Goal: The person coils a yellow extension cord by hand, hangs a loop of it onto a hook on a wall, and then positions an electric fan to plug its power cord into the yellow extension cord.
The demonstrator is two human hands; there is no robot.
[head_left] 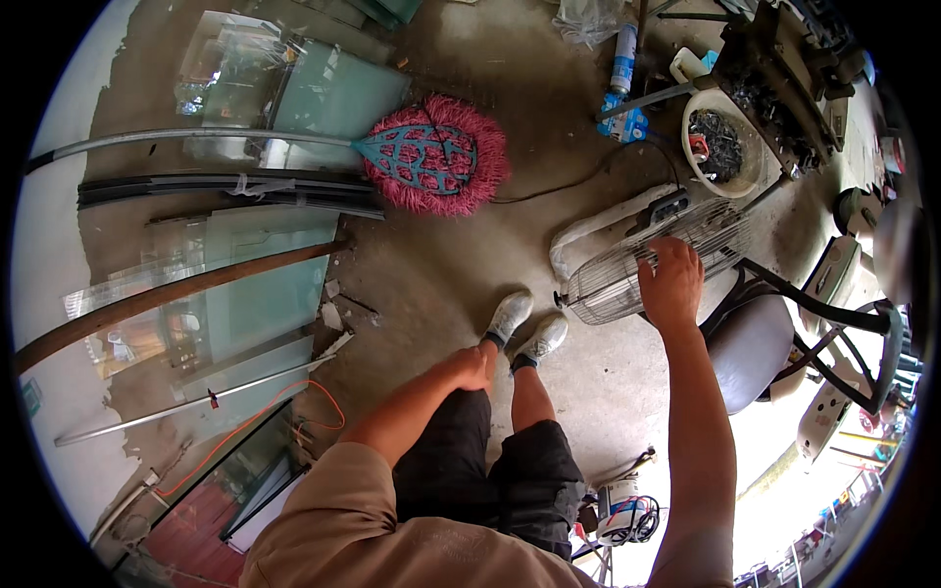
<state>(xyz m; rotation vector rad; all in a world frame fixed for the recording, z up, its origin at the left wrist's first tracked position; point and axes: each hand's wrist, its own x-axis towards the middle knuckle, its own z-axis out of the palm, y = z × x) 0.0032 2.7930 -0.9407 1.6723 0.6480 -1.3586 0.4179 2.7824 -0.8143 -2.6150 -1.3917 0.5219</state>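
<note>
Resting my right hand (pixel 670 284), fingers spread flat and gripping nothing, on the fan (pixel 652 263) lying on the floor beside my shoes. Left hand (pixel 474 369) sits loosely curled on my knee. Fan not yet lifted.

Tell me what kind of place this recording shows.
Probably a small repair or glazing workshop with a bare concrete floor: glass panes lie stacked at one side, a cluttered workbench stands opposite, and the right hand rests on a wire fan guard.
</note>
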